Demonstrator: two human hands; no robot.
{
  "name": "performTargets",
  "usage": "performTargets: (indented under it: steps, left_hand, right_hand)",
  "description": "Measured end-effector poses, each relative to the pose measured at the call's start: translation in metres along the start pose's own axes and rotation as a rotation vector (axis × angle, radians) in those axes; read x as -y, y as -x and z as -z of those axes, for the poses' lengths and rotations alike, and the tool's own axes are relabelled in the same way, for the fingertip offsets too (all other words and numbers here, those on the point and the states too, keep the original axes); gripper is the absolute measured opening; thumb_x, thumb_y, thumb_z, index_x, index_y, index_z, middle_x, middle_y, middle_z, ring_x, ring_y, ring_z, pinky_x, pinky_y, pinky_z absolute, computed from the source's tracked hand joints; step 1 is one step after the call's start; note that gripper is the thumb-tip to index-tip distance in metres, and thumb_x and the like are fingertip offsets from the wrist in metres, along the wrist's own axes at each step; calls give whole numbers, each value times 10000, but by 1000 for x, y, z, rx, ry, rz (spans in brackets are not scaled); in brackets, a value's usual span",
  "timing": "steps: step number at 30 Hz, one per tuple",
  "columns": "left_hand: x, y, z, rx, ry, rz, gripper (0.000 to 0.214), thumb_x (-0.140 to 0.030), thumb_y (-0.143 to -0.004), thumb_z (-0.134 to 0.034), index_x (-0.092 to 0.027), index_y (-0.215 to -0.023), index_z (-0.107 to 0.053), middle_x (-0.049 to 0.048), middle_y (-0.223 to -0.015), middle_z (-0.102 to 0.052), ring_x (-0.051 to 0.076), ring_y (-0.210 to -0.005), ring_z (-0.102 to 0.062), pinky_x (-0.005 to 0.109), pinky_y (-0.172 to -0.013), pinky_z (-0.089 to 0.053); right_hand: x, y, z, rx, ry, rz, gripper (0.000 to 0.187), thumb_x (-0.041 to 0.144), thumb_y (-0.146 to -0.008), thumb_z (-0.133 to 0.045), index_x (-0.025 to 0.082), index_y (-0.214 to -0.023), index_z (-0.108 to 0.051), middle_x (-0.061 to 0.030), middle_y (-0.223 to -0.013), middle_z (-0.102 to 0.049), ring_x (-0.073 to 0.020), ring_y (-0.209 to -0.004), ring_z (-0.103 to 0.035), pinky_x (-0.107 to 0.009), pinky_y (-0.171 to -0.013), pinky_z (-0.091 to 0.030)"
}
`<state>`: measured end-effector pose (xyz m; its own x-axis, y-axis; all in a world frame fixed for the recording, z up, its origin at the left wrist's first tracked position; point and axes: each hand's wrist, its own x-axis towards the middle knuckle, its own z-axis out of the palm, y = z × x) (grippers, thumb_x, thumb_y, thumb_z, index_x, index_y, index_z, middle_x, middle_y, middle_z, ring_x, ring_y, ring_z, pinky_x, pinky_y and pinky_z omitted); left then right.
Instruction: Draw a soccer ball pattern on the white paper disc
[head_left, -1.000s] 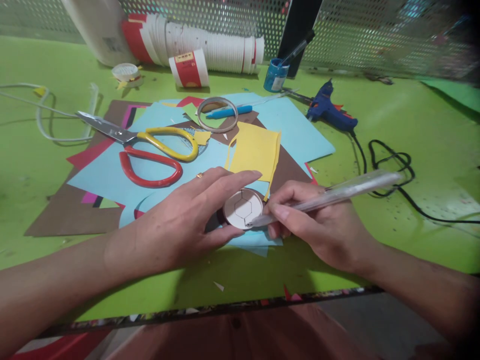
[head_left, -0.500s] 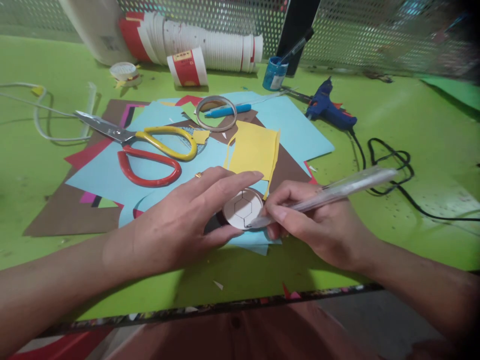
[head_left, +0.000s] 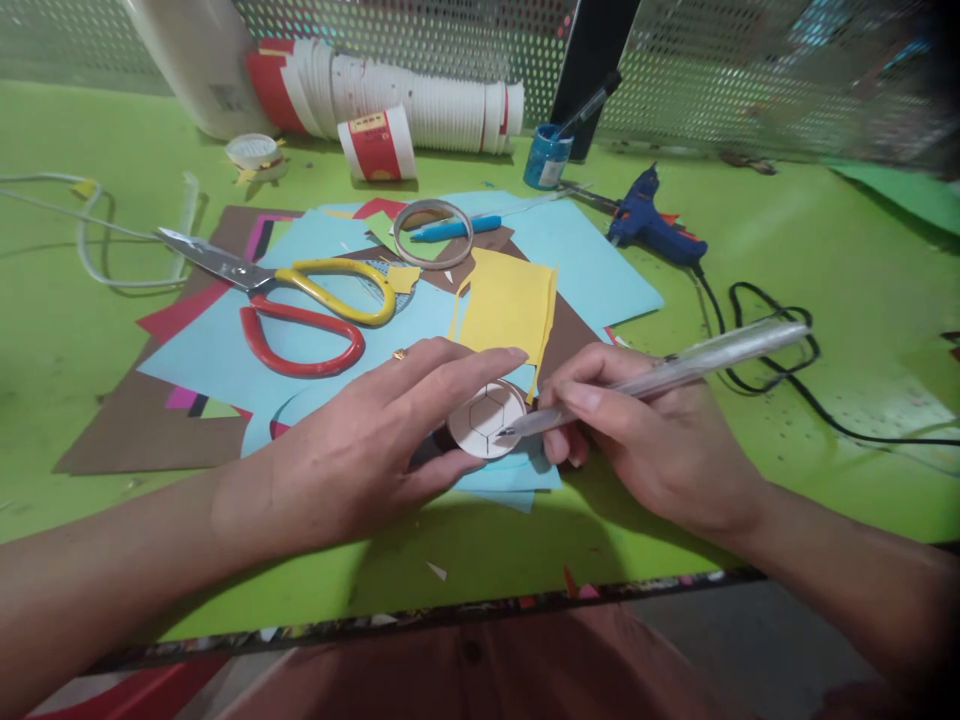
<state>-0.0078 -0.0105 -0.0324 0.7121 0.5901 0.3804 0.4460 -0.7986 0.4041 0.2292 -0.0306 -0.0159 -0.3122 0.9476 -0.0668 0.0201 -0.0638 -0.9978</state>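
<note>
A round white disc (head_left: pixel 474 436) bears a black-line hexagon with short lines running out from its corners. My left hand (head_left: pixel 390 425) grips this disc by its edge, thumb below and fingers above. Within my right hand (head_left: pixel 637 430) is a pen (head_left: pixel 675 372) with a clear barrel, its tip over the lower right part of the disc; I cannot tell whether it touches. Beyond the disc lies a piece of yellow paper (head_left: pixel 506 305). Sheets of light blue paper (head_left: pixel 202 345) and brown paper (head_left: pixel 112 430) spread under and around my left hand.
Scissors (head_left: pixel 259 283) with red and yellow handles lie open at left. A tape roll (head_left: pixel 397 240) and a blue marker (head_left: pixel 461 228) rest on the papers. Behind are stacked paper cups (head_left: pixel 420 105) and a paint jar (head_left: pixel 547 160). A blue glue gun (head_left: pixel 656 225) trails a black cord at right.
The pen tip has shifted from the disc's lower edge slightly up and right, and my right hand has moved a little right with it. My left hand keeps its hold on the disc.
</note>
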Motion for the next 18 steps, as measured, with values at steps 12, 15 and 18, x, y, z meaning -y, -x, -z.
performTargets:
  steps: [12,15,18]
  left_hand:
    - [-2,-5,7,128,126,134,681,-311,-916,-596,-240,-1505,-263,109,-1426,-528,244,-1291,-522,388,-1061,-457]
    - [-2,-5,5,127,125,172,811,-451,-860,-673,-247,-1516,-242,134,-1406,-511,289,-1262,-529,431,-1028,-479]
    - [-4,-5,2,98,98,242,805,-467,-848,-688,-242,-1505,-282,130,-1255,-571,288,-1112,-600,444,-925,-528]
  right_hand:
    - [-8,-8,5,-66,-181,-35,135,302,-949,-612,194,-871,-631,15,-665,-672,-102,-562,-551,-221,-515,-454]
    - [-9,-9,2,-29,-189,-52,153,317,-947,-610,190,-863,-616,14,-664,-671,-102,-550,-549,-217,-496,-447]
    - [-10,-9,-1,6,-180,-47,182,342,-943,-616,184,-853,-609,7,-678,-675,-101,-545,-548,-210,-473,-435]
